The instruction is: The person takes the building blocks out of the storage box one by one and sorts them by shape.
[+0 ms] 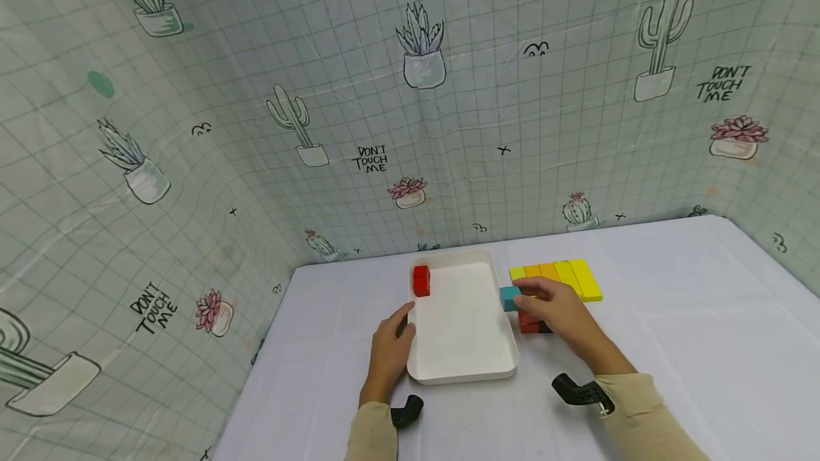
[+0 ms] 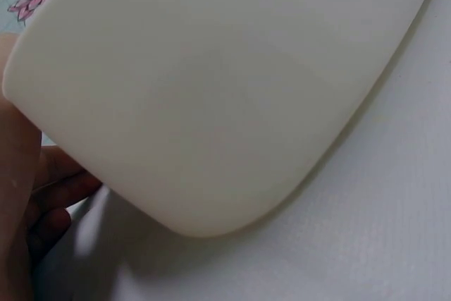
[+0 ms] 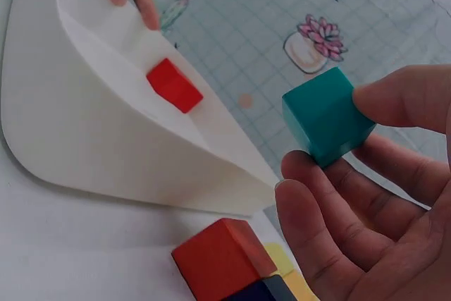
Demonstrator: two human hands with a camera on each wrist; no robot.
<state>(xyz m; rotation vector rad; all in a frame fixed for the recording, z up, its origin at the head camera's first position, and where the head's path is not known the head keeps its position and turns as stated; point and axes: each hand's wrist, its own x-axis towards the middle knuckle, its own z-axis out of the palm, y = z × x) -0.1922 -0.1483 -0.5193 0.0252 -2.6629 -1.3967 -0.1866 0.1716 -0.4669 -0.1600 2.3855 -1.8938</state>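
Observation:
My right hand (image 1: 556,308) pinches a teal cube (image 3: 325,114) between thumb and fingers, held over the right rim of a white tray (image 1: 464,347). My left hand (image 1: 389,347) holds the tray's left wall, with thumb and index finger at the rim and other fingers curled outside it. Inside the tray, red blocks (image 1: 421,282) sit at the far left against the wall. Below the right hand, beside the tray, lie red-orange blocks (image 3: 222,259) and a dark block (image 3: 264,291), partly covered by the hand in the head view.
A row of yellow and orange blocks (image 1: 579,279) lies to the right of the tray, partly behind the right hand. White cloth covers the table (image 1: 679,319). A cactus-print curtain (image 1: 461,162) hangs behind and at the left.

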